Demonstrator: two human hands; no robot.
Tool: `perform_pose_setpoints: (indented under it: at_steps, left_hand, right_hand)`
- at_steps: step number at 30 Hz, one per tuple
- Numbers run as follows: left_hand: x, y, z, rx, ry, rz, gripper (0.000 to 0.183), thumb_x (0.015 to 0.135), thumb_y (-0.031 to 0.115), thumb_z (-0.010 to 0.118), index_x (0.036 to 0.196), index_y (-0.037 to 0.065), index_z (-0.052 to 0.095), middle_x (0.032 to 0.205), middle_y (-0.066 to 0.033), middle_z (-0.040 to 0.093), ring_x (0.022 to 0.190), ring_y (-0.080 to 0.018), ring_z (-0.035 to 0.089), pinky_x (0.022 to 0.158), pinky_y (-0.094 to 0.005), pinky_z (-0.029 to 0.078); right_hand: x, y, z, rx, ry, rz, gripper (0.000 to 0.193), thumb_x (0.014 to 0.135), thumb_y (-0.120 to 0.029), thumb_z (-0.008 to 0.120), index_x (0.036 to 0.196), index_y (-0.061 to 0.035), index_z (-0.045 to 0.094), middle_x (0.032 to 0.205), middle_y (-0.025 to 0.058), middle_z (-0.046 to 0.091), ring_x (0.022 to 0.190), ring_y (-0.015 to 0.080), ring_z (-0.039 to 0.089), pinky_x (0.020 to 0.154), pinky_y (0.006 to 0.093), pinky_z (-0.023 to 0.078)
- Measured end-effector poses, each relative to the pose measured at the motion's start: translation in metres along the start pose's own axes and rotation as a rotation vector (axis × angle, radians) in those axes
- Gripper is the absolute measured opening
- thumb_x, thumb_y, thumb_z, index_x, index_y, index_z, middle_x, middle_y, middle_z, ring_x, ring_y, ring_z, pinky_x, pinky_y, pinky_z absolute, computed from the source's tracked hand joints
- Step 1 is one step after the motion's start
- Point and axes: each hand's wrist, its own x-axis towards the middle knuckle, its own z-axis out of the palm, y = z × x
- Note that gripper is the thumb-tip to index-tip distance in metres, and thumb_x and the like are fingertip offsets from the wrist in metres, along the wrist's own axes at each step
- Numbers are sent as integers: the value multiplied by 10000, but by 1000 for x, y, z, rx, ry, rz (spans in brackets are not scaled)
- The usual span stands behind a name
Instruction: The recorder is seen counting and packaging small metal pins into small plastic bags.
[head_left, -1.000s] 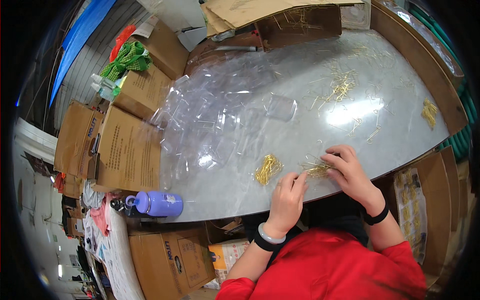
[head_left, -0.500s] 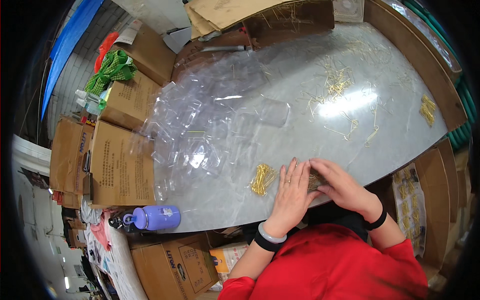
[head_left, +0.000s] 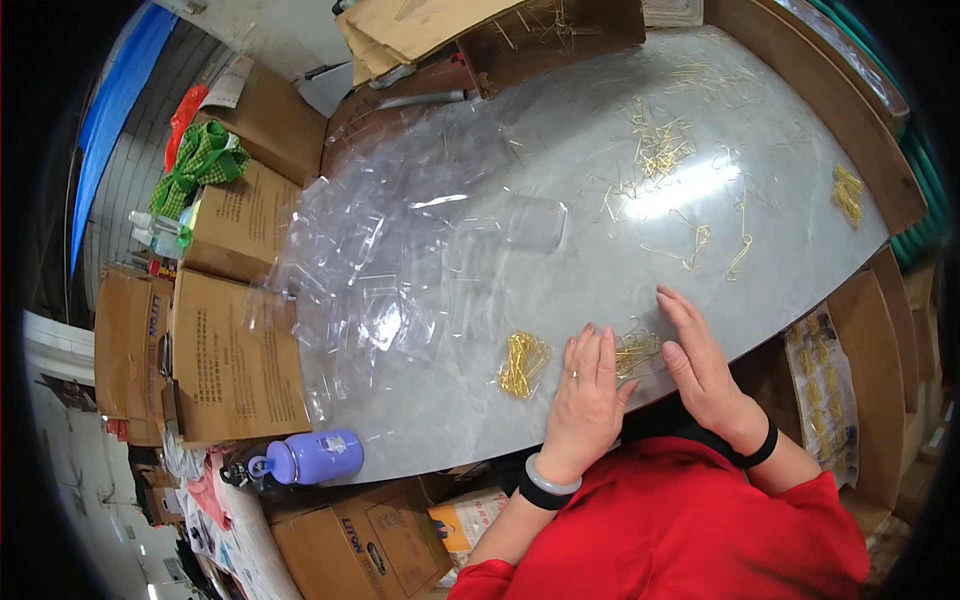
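Observation:
A small bunch of gold wire hooks (head_left: 636,352) lies on the grey table between my two hands. My left hand (head_left: 584,400) rests along its left side, fingers stretched out and a ring on one of them. On the other side, my right hand (head_left: 706,378) is held apart from the bunch, its thumb spread and its fingers extended. Neither hand grips anything. Just left of my left hand sits a neat pile of gold wire hooks (head_left: 522,366). Loose wire hooks (head_left: 662,150) are scattered farther away, and another bundle of hooks (head_left: 847,196) lies near the right edge.
Clear plastic sleeves or boxes (head_left: 400,240) cover the table's left part. A purple bottle (head_left: 318,457) stands at its near left corner. Cardboard boxes (head_left: 240,350) line the left side. At the right, an open carton (head_left: 850,370) contains sheets with gold pieces.
My hands have moved apart, the right one drawing away to the right, which uncovers the bunch of hooks between them. The whole view has shifted slightly.

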Motion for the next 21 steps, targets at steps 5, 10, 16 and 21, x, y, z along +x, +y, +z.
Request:
perform_pose_setpoints:
  at_steps: [5,10,16,21]
  left_hand:
    - [2,-1,-1,55,-23,60,665,920,99,656,1481,-84,350,1457,-265,420,1379,-460,409,1172,-549,330]
    - [-2,-6,2,67,-3,51,667,923,66,636,1497,-80,329,1456,-268,431,1377,-454,415,1170,-552,326]
    - [-7,-4,-11,-270,57,-61,808,894,54,690,1554,-58,238,1481,-283,419,1371,-455,423,1155,-489,353]
    - [-24,-4,-19,-138,94,-66,802,862,78,752,1531,-46,326,1477,-271,428,1322,-433,470,1097,-449,415]
  right_hand:
    - [-5,-7,31,-26,13,-55,575,1030,-181,505,1520,47,306,1555,271,342,1423,431,369,1185,446,301]
    - [14,1,14,334,-111,20,646,867,-9,554,1489,36,385,1539,253,374,1436,411,365,1209,451,274]
    - [31,-2,-6,-221,-336,-288,610,794,-17,677,1381,-11,510,1344,196,553,1332,402,466,1165,487,340]
    - [27,9,2,-291,-268,-358,557,742,-86,791,1261,-50,594,1174,127,616,1178,343,549,1058,454,430]
